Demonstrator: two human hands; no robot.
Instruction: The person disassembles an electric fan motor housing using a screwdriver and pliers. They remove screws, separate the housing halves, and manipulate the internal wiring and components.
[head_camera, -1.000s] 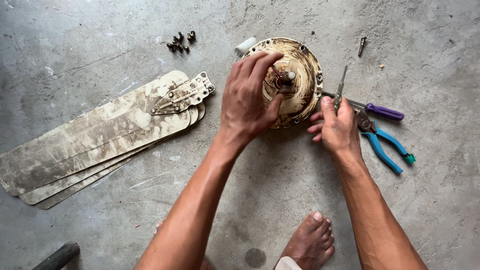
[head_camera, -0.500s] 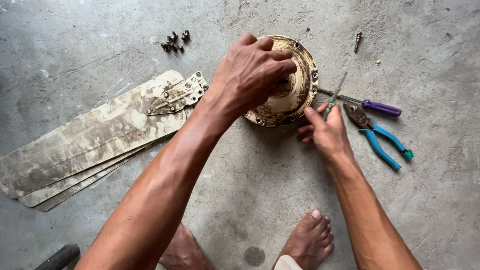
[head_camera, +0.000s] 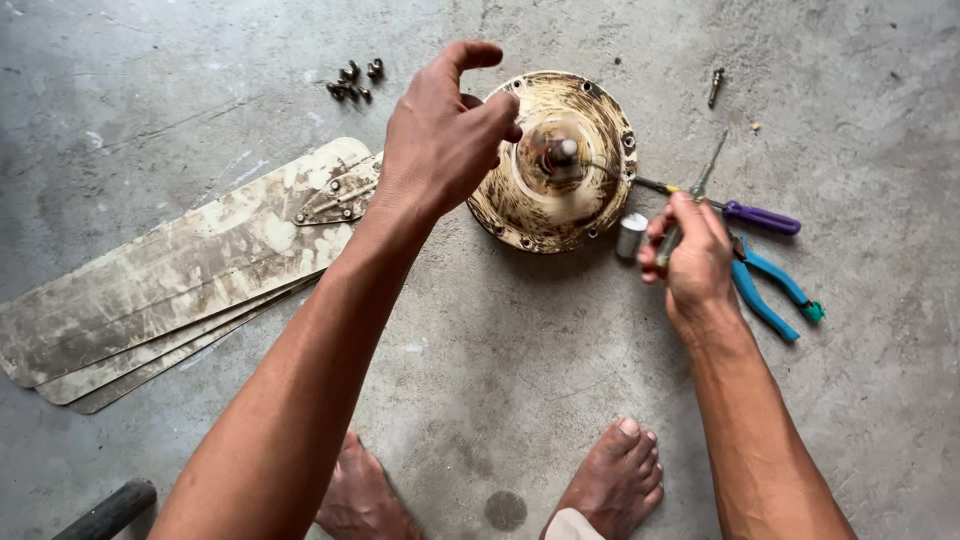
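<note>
The round, rust-stained cream metal fan motor housing (head_camera: 555, 165) lies flat on the grey concrete floor (head_camera: 500, 340), with its short central shaft (head_camera: 562, 150) standing straight up toward the camera; its long axis is therefore vertical, and the disc itself is spread level around it. The left hand (head_camera: 440, 140) is raised just above and to the left of the housing, over its left rim, and is the nearer of the two to the shaft. Its fingers (head_camera: 490, 115) are curled loosely, thumb and forefinger drawn close together; whether anything small is pinched between them cannot be told. The shaft lies just to the right of those fingertips and below them.

The right hand (head_camera: 690, 255) is held to the right of the housing, apart from its rim. Its fingers (head_camera: 690, 215) are closed around a thin metal tool (head_camera: 705, 170) whose tip points up and away, and a small grey metal cylinder (head_camera: 631, 235) sits just beside the thumb, possibly touched by it. Past that hand, a purple-handled screwdriver (head_camera: 760, 217) and blue-handled pliers (head_camera: 770, 290) are laid on the floor. A lone bolt (head_camera: 715, 87) lies farther off, a cluster of dark screws (head_camera: 355, 82) is seen upper left, and stacked stained fan blades (head_camera: 170, 290) are spread at the left.
</note>
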